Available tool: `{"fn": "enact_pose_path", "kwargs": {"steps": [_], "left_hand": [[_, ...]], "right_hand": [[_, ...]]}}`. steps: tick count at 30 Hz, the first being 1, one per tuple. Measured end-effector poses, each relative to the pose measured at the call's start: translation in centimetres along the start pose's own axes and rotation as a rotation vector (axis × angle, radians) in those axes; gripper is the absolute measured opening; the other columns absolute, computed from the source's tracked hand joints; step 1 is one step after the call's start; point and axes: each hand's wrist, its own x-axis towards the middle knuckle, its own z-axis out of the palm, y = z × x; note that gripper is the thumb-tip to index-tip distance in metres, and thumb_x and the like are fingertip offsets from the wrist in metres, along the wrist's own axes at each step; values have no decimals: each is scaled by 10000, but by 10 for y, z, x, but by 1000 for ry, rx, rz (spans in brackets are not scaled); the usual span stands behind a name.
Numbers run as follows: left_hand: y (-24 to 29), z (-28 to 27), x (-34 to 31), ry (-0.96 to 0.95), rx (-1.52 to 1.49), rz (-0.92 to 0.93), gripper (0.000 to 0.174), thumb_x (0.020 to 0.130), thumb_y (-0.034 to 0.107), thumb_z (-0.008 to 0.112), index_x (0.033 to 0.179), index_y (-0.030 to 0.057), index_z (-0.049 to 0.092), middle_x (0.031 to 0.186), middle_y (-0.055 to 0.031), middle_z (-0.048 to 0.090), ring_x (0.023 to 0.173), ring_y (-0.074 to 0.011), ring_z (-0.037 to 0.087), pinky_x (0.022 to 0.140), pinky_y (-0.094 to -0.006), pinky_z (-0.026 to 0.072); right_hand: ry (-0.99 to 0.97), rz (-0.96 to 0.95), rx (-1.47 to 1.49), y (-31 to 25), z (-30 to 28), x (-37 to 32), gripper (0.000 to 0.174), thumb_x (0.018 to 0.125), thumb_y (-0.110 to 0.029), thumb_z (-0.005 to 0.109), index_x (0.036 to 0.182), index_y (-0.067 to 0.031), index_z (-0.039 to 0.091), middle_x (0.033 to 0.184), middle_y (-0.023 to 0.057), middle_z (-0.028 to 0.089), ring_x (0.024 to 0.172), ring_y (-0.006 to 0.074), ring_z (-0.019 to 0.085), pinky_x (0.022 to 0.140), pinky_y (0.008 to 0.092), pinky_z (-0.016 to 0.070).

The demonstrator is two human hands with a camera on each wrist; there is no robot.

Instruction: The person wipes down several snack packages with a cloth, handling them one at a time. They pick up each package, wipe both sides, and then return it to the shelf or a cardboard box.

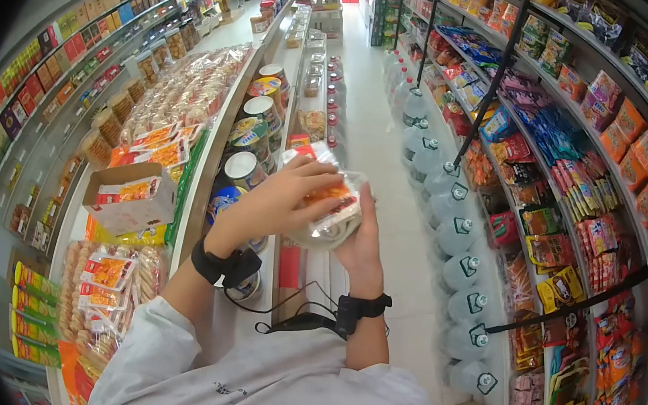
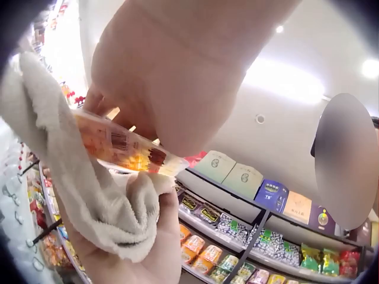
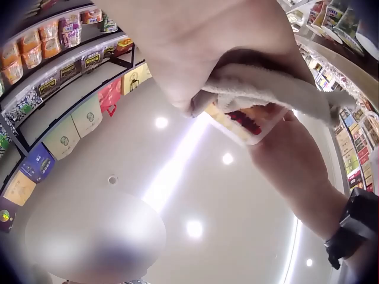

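In the head view my two hands are held together in front of my chest, above a shop aisle. My left hand [image 1: 280, 197] lies over an orange and red snack packet [image 1: 333, 194], fingers curled round its top. My right hand [image 1: 363, 244] holds a white cloth [image 1: 328, 234] against the packet from below and from the right. The left wrist view shows the packet [image 2: 124, 148] under the left hand [image 2: 172, 71], with the cloth [image 2: 89, 195] draped over the right hand [image 2: 148, 254]. In the right wrist view the cloth [image 3: 266, 89] wraps the packet [image 3: 243, 124].
To my left, a shelf [image 1: 206, 172] carries packaged snacks, an open cardboard box [image 1: 131, 195] and round tins [image 1: 245, 169]. Large water jugs [image 1: 451, 218] line the floor below the snack shelves [image 1: 584, 194] on the right. The aisle floor [image 1: 376, 104] runs ahead between them.
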Motion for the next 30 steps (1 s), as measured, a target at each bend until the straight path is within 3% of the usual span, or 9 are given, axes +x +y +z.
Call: {"fn": "enact_pose_path", "kwargs": {"steps": [4,7,8,11,12,17,25,27,30], "left_hand": [[-11,0,2,388,-84,-62,566,855,159,730,1356,5,518,1406,-203,483,1336,-316,444,1116,-392,328],[-10,0,3,782,21,-112,710,852,194,750,1427,-29,398,1427,-224,450,1338,-287,444,1104,-386,345],[-23,9,0,670,-60,-195,821,882,271,723,1464,-76,259,1402,-229,462,1273,-290,490,1068,-382,389],[-23,20,0,368,-887,-253,713,917,311,693,1430,-46,351,1349,-169,532,1199,-223,548,1033,-343,423],[-18,17,-6,283,-849,-347,573,964,302,633,1387,-24,425,1278,-123,595,1113,-168,598,987,-313,464],[-25,22,-7,488,-1241,-337,416,1031,188,489,1395,-7,437,1351,-131,565,1212,-209,576,1021,-345,473],[-29,9,-6,695,-1315,-235,409,1023,140,483,1401,3,409,1392,-137,537,1240,-260,566,1036,-398,484],[-34,17,-4,593,-1392,-330,454,1032,293,485,1405,42,416,1352,-110,557,1155,-223,607,937,-380,529],[-14,39,4,491,-1522,-612,638,967,602,476,1364,102,458,1135,-35,614,976,-161,631,774,-340,553]], "right_hand": [[218,-211,-252,0,-3,9,352,960,-86,615,1293,-27,516,1214,109,613,1117,208,622,899,357,559],[308,-374,-361,6,-13,14,329,962,-80,610,1276,-22,526,1177,85,624,1079,184,626,875,337,552],[286,-394,-398,5,-10,15,330,964,-77,608,1279,-22,525,1165,70,624,1056,157,622,855,308,536],[289,-436,-581,18,-9,21,291,962,-113,628,1224,-7,561,1124,67,634,1011,120,611,827,274,514],[253,-448,-725,24,-11,23,298,962,-122,630,1229,-9,561,1136,63,631,1018,115,605,827,273,513],[233,-264,-1032,32,-7,19,301,961,-164,642,1210,-7,579,1163,56,623,1024,89,579,833,263,497],[498,-573,-528,14,-14,23,436,1005,-250,572,1353,-4,479,1280,70,580,1132,153,573,957,316,463],[475,-533,-552,22,-21,20,503,1007,-268,565,1404,11,432,1320,96,565,1191,197,553,1017,357,428],[221,-611,-1224,76,-3,14,488,1044,-291,384,1407,35,408,1399,175,488,1270,284,487,1055,390,370]]}}
